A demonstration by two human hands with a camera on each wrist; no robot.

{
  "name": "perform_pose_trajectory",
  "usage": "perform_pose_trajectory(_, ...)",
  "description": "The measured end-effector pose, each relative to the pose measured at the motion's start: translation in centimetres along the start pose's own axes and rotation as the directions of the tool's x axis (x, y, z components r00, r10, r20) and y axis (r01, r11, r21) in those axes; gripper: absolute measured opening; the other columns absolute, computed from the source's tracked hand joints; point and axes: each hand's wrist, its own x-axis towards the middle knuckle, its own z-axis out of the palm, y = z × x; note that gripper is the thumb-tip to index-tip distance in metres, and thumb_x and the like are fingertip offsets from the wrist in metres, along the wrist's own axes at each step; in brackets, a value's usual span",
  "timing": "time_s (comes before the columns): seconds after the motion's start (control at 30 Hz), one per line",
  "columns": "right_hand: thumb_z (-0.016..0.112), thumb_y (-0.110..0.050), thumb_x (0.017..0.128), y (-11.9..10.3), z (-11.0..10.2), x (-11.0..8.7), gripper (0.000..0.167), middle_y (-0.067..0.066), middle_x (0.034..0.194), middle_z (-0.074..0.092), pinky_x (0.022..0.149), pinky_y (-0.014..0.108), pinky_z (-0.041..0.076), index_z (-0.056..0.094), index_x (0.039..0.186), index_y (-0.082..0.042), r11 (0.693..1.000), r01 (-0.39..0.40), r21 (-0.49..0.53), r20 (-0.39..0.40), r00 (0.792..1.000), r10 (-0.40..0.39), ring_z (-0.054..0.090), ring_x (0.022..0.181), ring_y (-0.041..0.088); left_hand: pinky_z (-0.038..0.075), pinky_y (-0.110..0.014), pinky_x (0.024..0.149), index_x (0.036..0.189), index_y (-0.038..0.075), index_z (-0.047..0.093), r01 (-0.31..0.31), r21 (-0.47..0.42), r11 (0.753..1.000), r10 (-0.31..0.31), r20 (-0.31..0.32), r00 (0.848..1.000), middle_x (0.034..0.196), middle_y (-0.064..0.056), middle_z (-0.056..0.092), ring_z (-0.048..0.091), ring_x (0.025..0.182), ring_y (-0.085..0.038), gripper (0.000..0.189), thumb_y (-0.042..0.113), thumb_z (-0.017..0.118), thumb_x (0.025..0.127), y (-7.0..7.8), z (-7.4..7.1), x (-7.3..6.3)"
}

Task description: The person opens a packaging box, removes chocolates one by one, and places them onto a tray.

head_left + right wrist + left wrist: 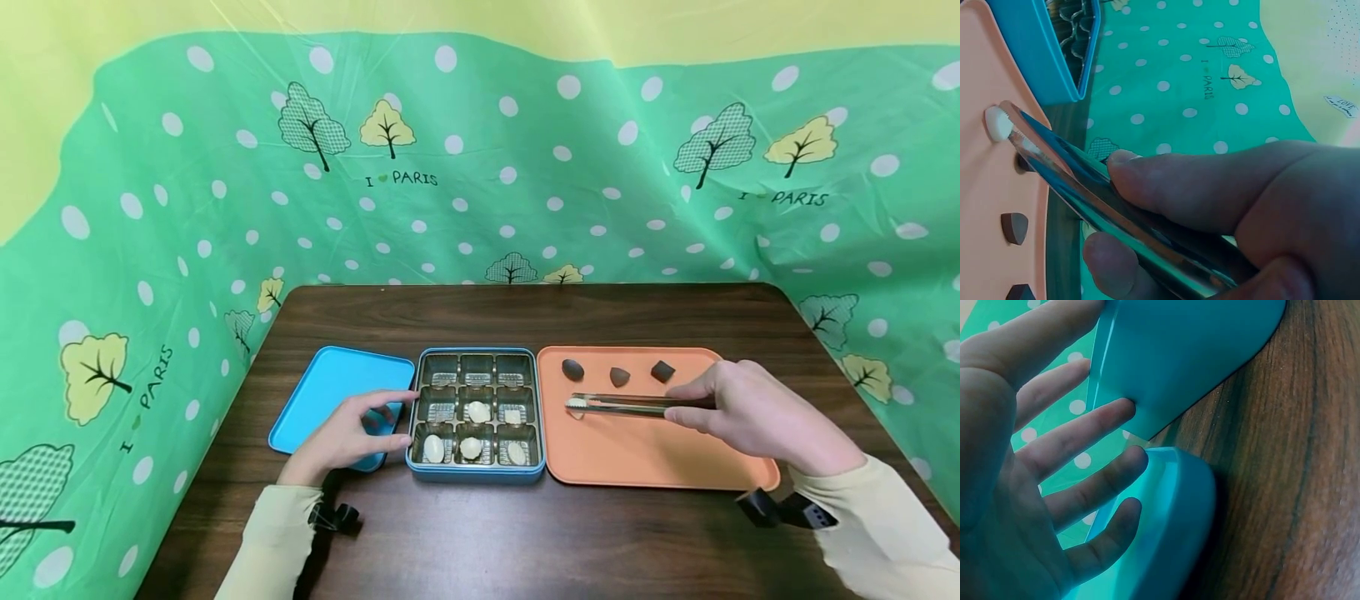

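Observation:
My right hand (750, 412) holds silver metal tongs (622, 406) between thumb and fingers, over the orange tray (645, 458). A small white chocolate (999, 123) is at the tong tips, low over the tray; whether it is lifted I cannot tell. Several white chocolates, one of them an oval piece (434, 449), sit in the middle and front rows of a divided blue box (476, 477). The back row holds none. At the box's left side is my left hand (337, 433), thumb and forefinger extended to its edge, the other fingers spread in the left wrist view.
Dark brown chocolates lie along the tray's back: a rounded one (573, 370), a wedge (619, 377) and a square (663, 371). A blue lid (337, 387) lies left of the box, partly under my left hand. All stand on a brown wooden table (480, 542).

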Motion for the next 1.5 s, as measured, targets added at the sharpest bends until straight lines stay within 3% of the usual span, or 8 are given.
perform_pose_trajectory(0.13, 0.082, -0.028, 0.093, -0.1, 0.0, 0.0, 0.024, -0.006, 0.090, 0.079, 0.058, 0.025, 0.045, 0.085, 0.109, -0.011, 1.000, -0.010, 0.010, 0.003, 1.000, 0.010, 0.059, 0.067, -0.002, 0.053, -0.046, 0.088, 0.147, 0.029, 0.063, 0.000, -0.002, 1.000, 0.000, 0.000, 1.000, 0.145, 0.002, 0.063, 0.065, 0.100, -0.021, 0.063, 0.043, 0.085, 0.089, 0.0, 0.0, 0.0)
perform_pose_trajectory(0.37, 0.079, -0.038, 0.095, -0.4, -0.7, -0.1, 0.033, -0.013, 0.066, 0.062, 0.050, 0.026, 0.033, 0.083, 0.116, -0.013, 0.995, -0.100, 0.022, 0.022, 0.995, 0.099, 0.038, 0.053, 0.006, 0.053, -0.047, 0.090, 0.147, 0.030, 0.063, 0.010, -0.001, 1.000, -0.010, -0.004, 1.000, 0.145, 0.001, 0.063, 0.065, 0.100, -0.019, 0.064, 0.044, 0.085, 0.089, -0.2, 0.1, 0.0)
perform_pose_trajectory(0.57, 0.079, -0.042, 0.095, -0.8, -1.4, -0.5, 0.046, -0.008, 0.057, 0.048, 0.046, 0.027, 0.031, 0.078, 0.127, -0.009, 0.994, -0.108, 0.004, -0.047, 0.993, 0.108, 0.028, 0.044, 0.005, 0.054, -0.046, 0.090, 0.147, 0.029, 0.063, 0.005, -0.002, 1.000, -0.005, -0.006, 1.000, 0.145, 0.002, 0.063, 0.065, 0.100, -0.019, 0.064, 0.044, 0.086, 0.088, -0.3, 0.1, 0.0)
perform_pose_trajectory(0.87, 0.077, -0.039, 0.097, -2.9, -1.4, 0.1, 0.042, -0.014, 0.049, 0.038, 0.046, 0.025, 0.032, 0.077, 0.128, -0.010, 0.999, -0.018, 0.045, -0.097, 0.995, 0.022, 0.025, 0.046, 0.003, 0.054, -0.046, 0.089, 0.146, 0.028, 0.064, 0.007, -0.014, 1.000, -0.007, -0.006, 1.000, 0.145, 0.002, 0.063, 0.065, 0.099, -0.020, 0.064, 0.043, 0.086, 0.088, -0.3, 0.0, 0.0)
perform_pose_trajectory(1.13, 0.077, -0.036, 0.098, -5.4, -0.2, 1.8, 0.036, -0.017, 0.063, 0.058, 0.047, 0.024, 0.035, 0.079, 0.125, -0.013, 0.989, 0.102, 0.106, -0.100, 0.991, -0.091, 0.035, 0.048, 0.000, 0.054, -0.045, 0.088, 0.147, 0.029, 0.063, 0.000, -0.013, 1.000, 0.000, 0.005, 1.000, 0.146, 0.001, 0.062, 0.065, 0.099, -0.020, 0.065, 0.043, 0.086, 0.088, -0.2, -0.1, 0.1)
perform_pose_trajectory(1.27, 0.077, -0.038, 0.097, -6.4, 0.4, 2.5, 0.027, -0.020, 0.074, 0.068, 0.046, 0.023, 0.033, 0.082, 0.117, -0.021, 0.984, 0.150, 0.096, -0.105, 0.985, -0.139, 0.032, 0.046, -0.003, 0.055, -0.045, 0.088, 0.147, 0.029, 0.063, -0.001, -0.012, 1.000, 0.001, 0.003, 1.000, 0.145, 0.000, 0.063, 0.065, 0.099, -0.020, 0.065, 0.044, 0.085, 0.089, -0.2, 0.0, 0.1)
perform_pose_trajectory(1.37, 0.076, -0.038, 0.098, -6.9, 0.7, 2.8, 0.027, -0.019, 0.085, 0.074, 0.046, 0.023, 0.033, 0.082, 0.118, -0.020, 0.976, 0.193, 0.099, -0.097, 0.978, -0.183, 0.030, 0.044, -0.004, 0.054, -0.045, 0.088, 0.148, 0.030, 0.063, 0.000, -0.010, 1.000, 0.000, 0.004, 1.000, 0.145, 0.000, 0.063, 0.065, 0.100, -0.020, 0.065, 0.044, 0.085, 0.089, -0.1, 0.0, 0.1)
perform_pose_trajectory(1.5, 0.076, -0.038, 0.098, -7.6, 0.9, 3.3, 0.030, -0.017, 0.075, 0.069, 0.046, 0.022, 0.031, 0.081, 0.121, -0.019, 0.973, 0.195, 0.121, -0.045, 0.981, -0.191, 0.031, 0.045, -0.003, 0.055, -0.044, 0.088, 0.147, 0.029, 0.063, -0.003, -0.006, 1.000, 0.003, 0.005, 1.000, 0.144, -0.001, 0.063, 0.065, 0.099, -0.020, 0.065, 0.043, 0.086, 0.089, -0.2, 0.0, 0.1)
